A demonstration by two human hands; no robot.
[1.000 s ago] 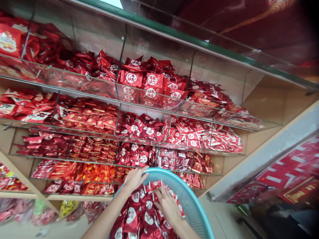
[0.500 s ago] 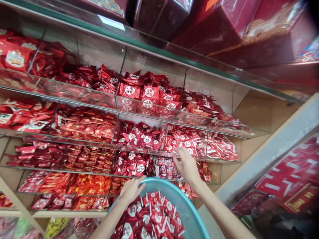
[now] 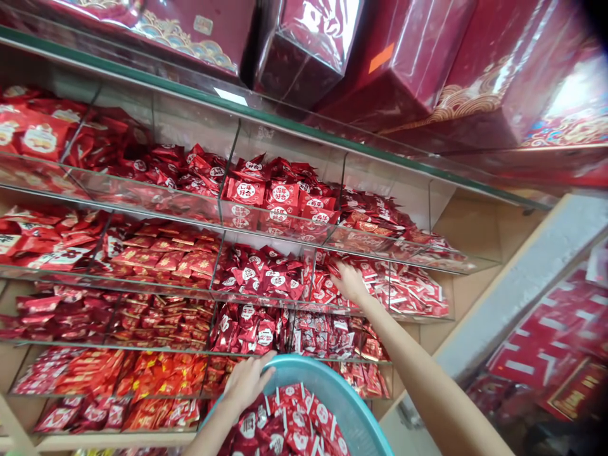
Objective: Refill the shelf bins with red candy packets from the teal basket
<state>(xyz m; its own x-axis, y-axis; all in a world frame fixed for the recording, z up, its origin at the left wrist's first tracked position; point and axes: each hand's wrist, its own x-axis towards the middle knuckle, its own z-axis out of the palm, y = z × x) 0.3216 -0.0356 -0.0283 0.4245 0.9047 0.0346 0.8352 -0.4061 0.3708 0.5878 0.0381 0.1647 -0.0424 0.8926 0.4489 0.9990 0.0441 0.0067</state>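
Observation:
A turquoise plastic basin (image 3: pixel 354 408) stands low in front of me, heaped with small red packets (image 3: pixel 297 424) with white printed labels. My left hand (image 3: pixel 247 382) is closed over its far left rim, thumb on the inner side. My right hand (image 3: pixel 350 283) reaches over the clear front edge of a shelf compartment, its fingers curled at a dark red packet (image 3: pixel 335 267). Similar red-and-white packets (image 3: pixel 370 278) fill the compartment around and behind this hand. The fingertips are partly hidden among them.
Clear dividers (image 3: pixel 231 149) split the tiered shelves into compartments of red and orange packets. A glass shelf (image 3: pixel 294 107) above carries large dark red boxes (image 3: pixel 403 57). To the right, beyond a pale slanted post (image 3: pixel 517 272), hang red-and-white packages (image 3: pixel 536 335).
My right hand has moved up and forward from the shelf's front into the compartment. The view has tilted up slightly. My left hand stays on the basin's rim.

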